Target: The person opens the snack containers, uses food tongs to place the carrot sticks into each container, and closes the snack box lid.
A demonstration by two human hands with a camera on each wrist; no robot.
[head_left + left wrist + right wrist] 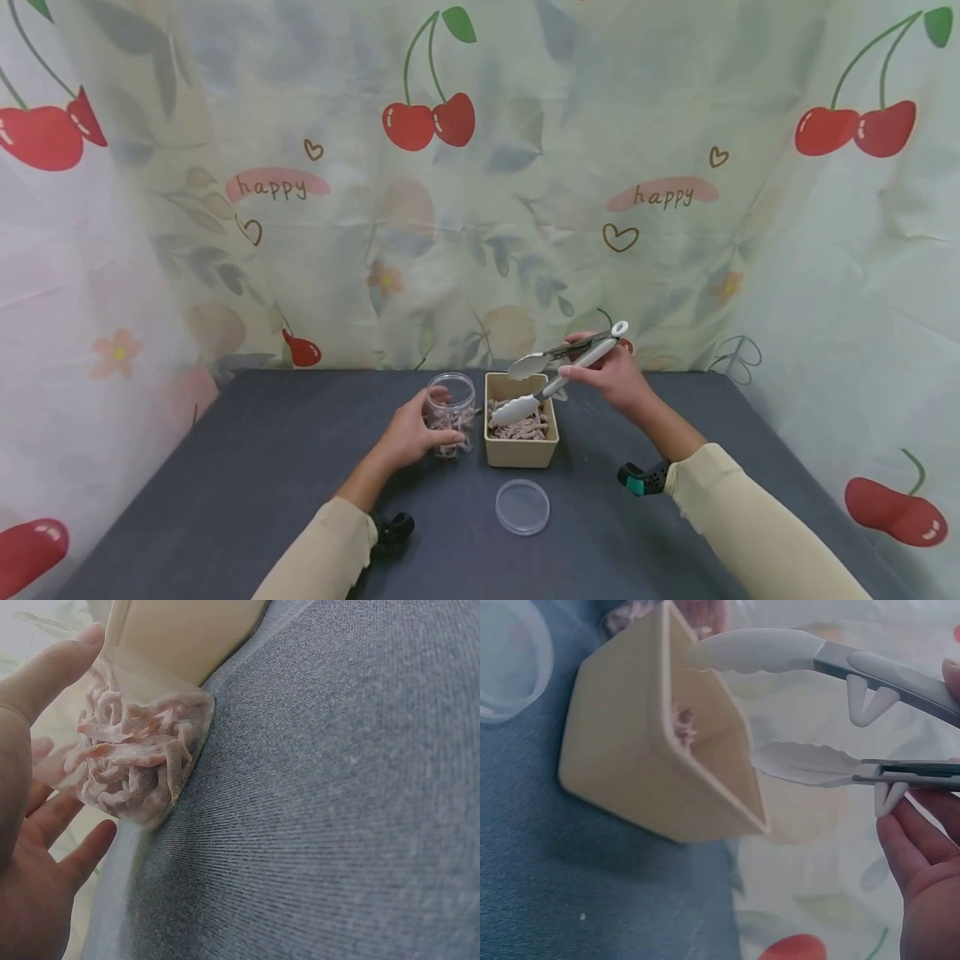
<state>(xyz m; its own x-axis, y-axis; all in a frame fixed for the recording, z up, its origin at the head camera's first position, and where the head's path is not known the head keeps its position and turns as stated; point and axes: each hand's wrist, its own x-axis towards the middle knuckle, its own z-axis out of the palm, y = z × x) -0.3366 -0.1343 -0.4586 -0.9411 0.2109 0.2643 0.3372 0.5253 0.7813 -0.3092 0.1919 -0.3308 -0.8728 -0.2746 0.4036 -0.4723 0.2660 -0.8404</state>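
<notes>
At far left, a cream-coloured sleeve [315,546] is seen above a dark blue-grey, cloth-covered bench [300,467], with a black wrist-worn device [396,529] beside its cuff. Further right, a clear, round plastic jar [463,402] is held in the grip of the left hand [411,429], the thumb being laid across the near side and the fingers curved round the far side. The jar is partly filled with pale pinkish-brown, powdery strips [127,754] and is left uncovered at the top.

Just right of the jar, a beige, rectangular, open-topped box [521,454] is stood on the bench, and similar strips [521,430] are contained in it. In front of the box, a clear, round, flat plastic lid [522,507] is laid on the bench.

Over the box, a pair of white-and-grey kitchen tongs [596,354] with scalloped tips is held in the grip of the right hand [618,379]; the two tips are spread apart. At far right, a black-and-teal wrist-worn device [643,479] and another cream-coloured sleeve [750,521] are seen. The bench is backed by a pale curtain [450,192] printed with red cherries.
</notes>
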